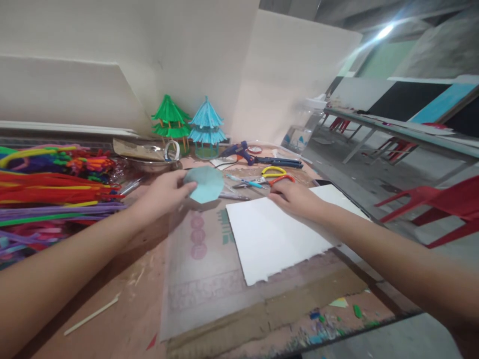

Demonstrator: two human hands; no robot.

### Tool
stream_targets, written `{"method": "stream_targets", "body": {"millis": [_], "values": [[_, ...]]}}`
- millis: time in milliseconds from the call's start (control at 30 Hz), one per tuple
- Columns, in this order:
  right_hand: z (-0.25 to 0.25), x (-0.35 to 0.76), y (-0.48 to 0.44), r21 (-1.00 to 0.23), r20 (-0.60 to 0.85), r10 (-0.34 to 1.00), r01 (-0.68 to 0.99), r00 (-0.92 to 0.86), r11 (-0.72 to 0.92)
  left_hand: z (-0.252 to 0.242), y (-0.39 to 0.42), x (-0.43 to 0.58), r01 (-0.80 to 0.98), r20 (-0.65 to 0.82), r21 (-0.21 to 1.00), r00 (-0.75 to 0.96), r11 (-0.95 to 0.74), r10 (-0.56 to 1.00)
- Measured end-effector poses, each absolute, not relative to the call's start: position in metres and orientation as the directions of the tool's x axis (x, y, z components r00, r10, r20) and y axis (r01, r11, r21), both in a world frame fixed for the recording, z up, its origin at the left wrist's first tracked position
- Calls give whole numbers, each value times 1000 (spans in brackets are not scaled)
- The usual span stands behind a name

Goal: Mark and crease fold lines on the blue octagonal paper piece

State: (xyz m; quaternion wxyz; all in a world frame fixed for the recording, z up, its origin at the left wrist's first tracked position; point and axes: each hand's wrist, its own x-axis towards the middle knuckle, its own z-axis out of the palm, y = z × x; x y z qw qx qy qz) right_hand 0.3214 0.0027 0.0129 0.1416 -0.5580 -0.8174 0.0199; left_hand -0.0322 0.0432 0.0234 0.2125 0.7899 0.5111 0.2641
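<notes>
My left hand (pixel 172 192) pinches the edge of a light blue paper octagon (pixel 205 184) between thumb and fingers, over a printed sheet (pixel 198 279) on cardboard. My right hand (pixel 290 196) is closed on the far edge of a white board (pixel 277 239) with a ragged near edge. Just beyond its fingers lie scissors with yellow and orange handles (pixel 274 172), partly hidden by the hand. A light blue pen (pixel 250 183) rests beside the scissors, left of the right hand.
Bundles of coloured pipe cleaners (pixel 48 189) lie at left. Behind are a metal bowl (pixel 145 162), green (pixel 171 119) and blue (pixel 206 124) tiered paper towers, and a glue gun (pixel 239 151). A wooden stick (pixel 92 315) lies in front; a red chair (pixel 445 204) stands right.
</notes>
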Motion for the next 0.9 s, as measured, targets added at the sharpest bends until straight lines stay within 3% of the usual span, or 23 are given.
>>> {"method": "stream_targets", "body": {"millis": [167,300,400,533,667,767,900], "values": [[19,312,18,-145,310,906,928,-287,344,43,47,-45,702,96,581,442,-411,892],[29,284,10,-145,304,869,883,-389,446,35,34,-40,721,-4,466,581,-513,814],[26,264,-4,-137,290,837,846,-464,516,24,24,-31,748,12,358,595,-559,804],[8,259,-16,-124,301,802,813,-515,569,38,23,-40,838,42,185,516,-514,856],[-11,273,-15,-138,353,773,788,-526,600,79,32,-75,938,54,2,345,-346,937],[-21,282,-11,-129,408,733,760,-545,637,95,36,-100,962,5,-109,252,-250,968],[-29,288,-10,-128,436,722,757,-537,641,91,42,-117,948,-87,-204,230,-243,969]]}}
